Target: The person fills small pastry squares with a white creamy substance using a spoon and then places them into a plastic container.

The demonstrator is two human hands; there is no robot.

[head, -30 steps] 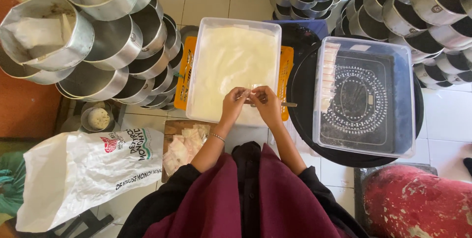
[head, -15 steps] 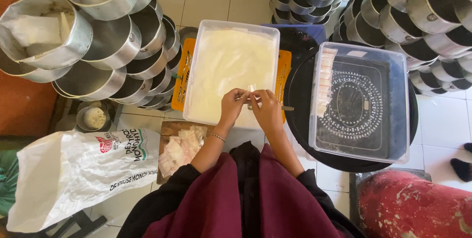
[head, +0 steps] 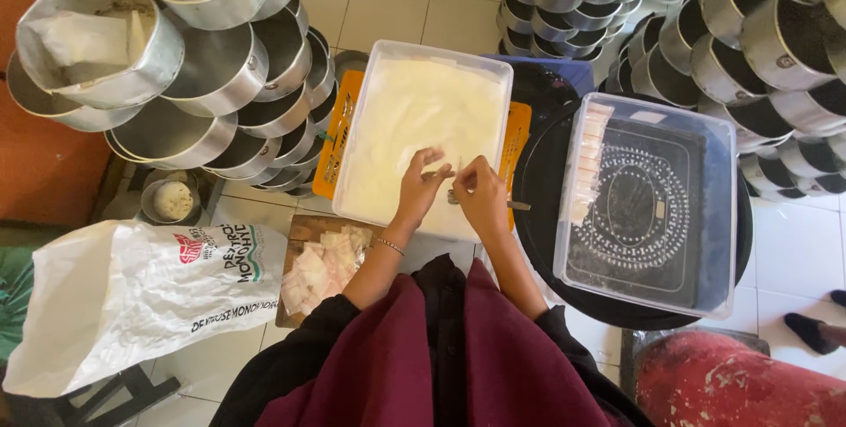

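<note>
At the far left of the frame a white printed sack (head: 132, 299) lies slumped, with stacked round metal tins (head: 167, 66) above it at the upper left. Just right of the sack, a wooden board (head: 304, 242) carries a heap of small pale wrappers (head: 324, 266).

At centre, the white plastic tub (head: 421, 127) of pale, smooth filling runs its long axis up and down the frame, directly ahead of the person. Both hands hover over its near end, close together. The left hand (head: 421, 185) is half curled, fingertips pinched toward something small and pale; what it pinches is too small to tell. The right hand (head: 483, 193) is closed around a thin metal tool (head: 515, 205) whose tip sticks out to the right. Forearms angle inward from maroon sleeves.

Right of the hands, a clear plastic container (head: 652, 207) rests on a round dark tray (head: 538, 171), with a column of finished pale pieces (head: 589, 158) along its left wall, nearer the right hand.
</note>
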